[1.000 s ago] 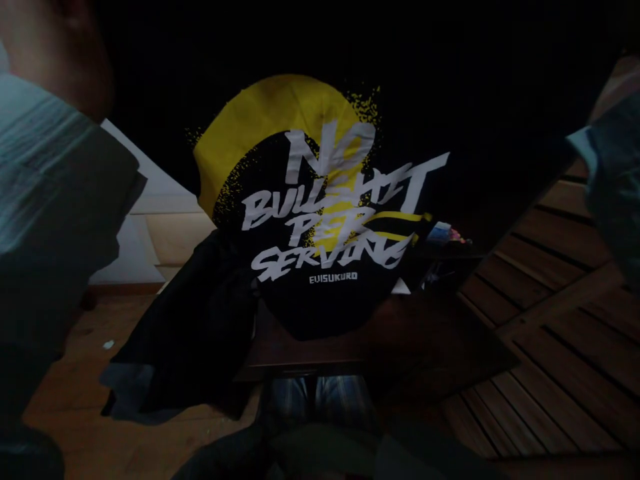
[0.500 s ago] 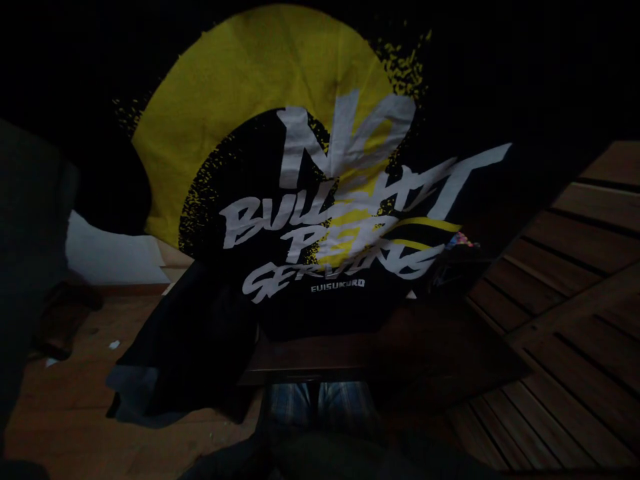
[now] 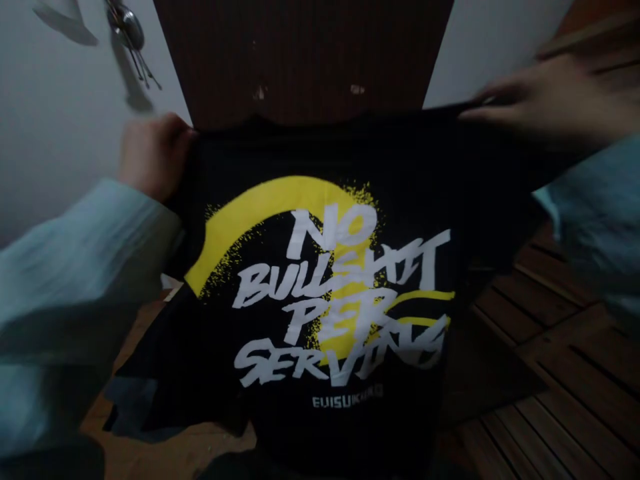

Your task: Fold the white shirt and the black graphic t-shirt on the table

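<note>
1. One black shirt (image 3: pixel 330 267), held up spread out in front of the person, between the two hands; its lower part reached the bottom of the view.
2. One print on the shirt front: a yellow arc, large white slanted lettering over it, and a smaller pale line beneath, partly blurred.
3. One left hand (image 3: pixel 155 153), fingers curled closed, gripping the shirt at its upper left corner.
4. One right hand (image 3: pixel 555 100), blurred, pinching the shirt's upper edge between thumb and fingers; some cloth hung below and beyond the grip.
5. Two pale blue-green sleeves, left (image 3: pixel 90 253) and right (image 3: pixel 600 207), on the person's arms.
6. One dark brown panel (image 3: pixel 310 60), upright behind the shirt's top edge, with two small pale marks.
7. One pale wall (image 3: pixel 55 127), left of the panel, bearing a round metal fitting (image 3: pixel 127 28) with thin pieces dangling from it.
8. One dark cloth (image 3: pixel 165 373) with a grey part, at lower left, just beside the shirt.
9. One wooden floor (image 3: pixel 175 457), below that cloth.
10. Several brown wooden slats (image 3: pixel 565 373), at lower right.
</note>
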`<state>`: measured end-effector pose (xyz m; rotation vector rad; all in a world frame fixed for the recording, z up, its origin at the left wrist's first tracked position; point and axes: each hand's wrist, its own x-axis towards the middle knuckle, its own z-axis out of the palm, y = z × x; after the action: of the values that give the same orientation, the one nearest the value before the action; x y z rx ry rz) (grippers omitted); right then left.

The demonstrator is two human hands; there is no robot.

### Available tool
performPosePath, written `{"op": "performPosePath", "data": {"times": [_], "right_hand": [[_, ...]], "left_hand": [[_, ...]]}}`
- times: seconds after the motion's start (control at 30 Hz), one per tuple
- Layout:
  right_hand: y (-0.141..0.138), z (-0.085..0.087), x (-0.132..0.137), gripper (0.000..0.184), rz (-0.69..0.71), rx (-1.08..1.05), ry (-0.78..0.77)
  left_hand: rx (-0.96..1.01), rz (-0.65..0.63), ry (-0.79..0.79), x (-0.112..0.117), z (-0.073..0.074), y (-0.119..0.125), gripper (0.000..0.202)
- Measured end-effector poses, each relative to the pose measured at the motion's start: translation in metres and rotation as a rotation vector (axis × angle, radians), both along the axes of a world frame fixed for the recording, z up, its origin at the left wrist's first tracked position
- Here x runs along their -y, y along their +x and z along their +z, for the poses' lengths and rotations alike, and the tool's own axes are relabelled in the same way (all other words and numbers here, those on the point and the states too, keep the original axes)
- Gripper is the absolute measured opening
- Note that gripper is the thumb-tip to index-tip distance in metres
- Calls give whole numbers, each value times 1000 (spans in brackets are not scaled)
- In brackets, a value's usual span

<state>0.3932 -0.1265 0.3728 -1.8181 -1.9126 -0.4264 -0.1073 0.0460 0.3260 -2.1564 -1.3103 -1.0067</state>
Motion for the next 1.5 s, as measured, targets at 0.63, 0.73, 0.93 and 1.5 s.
{"op": "performPosePath", "data": {"times": [0.63, 0.73, 0.93, 1.5], "right_hand": [[-46, -202, -119, 13, -211, -1115, -198], [-55, -229, -136, 12, -262, -1144, -277], [-59, -274, -149, 25, -283, -1098, -380], [-45, -333, -92, 19, -410, -235, -531]], "left_hand": [[-159, 100, -621, -99, -164, 99, 24], [-95, 178, -729, -108, -188, 115, 23], [-101, 198, -812, -106, -228, 137, 25], [-412, -59, -771, -7, -353, 107, 55]]}}
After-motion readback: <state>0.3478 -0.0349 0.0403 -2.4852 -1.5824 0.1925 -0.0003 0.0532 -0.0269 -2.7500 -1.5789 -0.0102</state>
